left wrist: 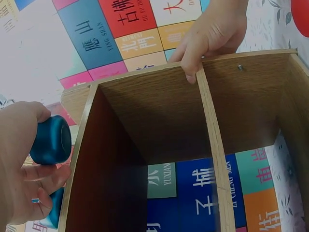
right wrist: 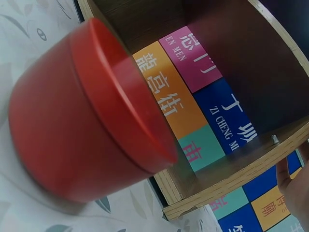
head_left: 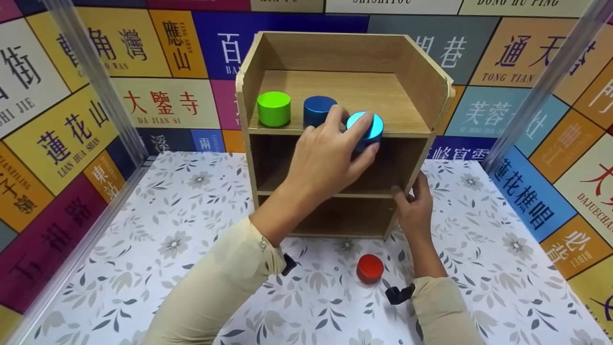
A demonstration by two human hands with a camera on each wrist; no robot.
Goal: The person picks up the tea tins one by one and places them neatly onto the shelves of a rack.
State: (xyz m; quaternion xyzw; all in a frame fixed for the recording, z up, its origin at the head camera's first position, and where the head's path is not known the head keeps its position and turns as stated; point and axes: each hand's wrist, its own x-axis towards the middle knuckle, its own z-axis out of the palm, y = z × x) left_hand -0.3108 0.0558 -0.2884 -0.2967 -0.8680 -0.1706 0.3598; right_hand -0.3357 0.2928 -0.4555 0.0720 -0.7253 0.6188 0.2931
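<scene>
A small wooden shelf (head_left: 335,195) stands on the table. My left hand (head_left: 321,158) pinches a shiny light-blue canister (head_left: 366,125) between thumb and fingers, at the right front of the shelf's top board. Just left of it, a dark-blue canister (head_left: 317,109) stands on that board, partly behind my fingers; whether they touch it I cannot tell. Farther left on the same board is a green canister (head_left: 274,110). My right hand (head_left: 415,211) grips the shelf's right side panel, its thumb at the front edge by the middle board, as the left wrist view also shows.
A red canister (head_left: 370,269) rests on the flower-patterned tablecloth (head_left: 191,230) in front of the shelf, between my forearms. Walls with coloured sign panels (head_left: 165,100) surround the table. Clear upright posts (head_left: 96,76) stand at the back corners.
</scene>
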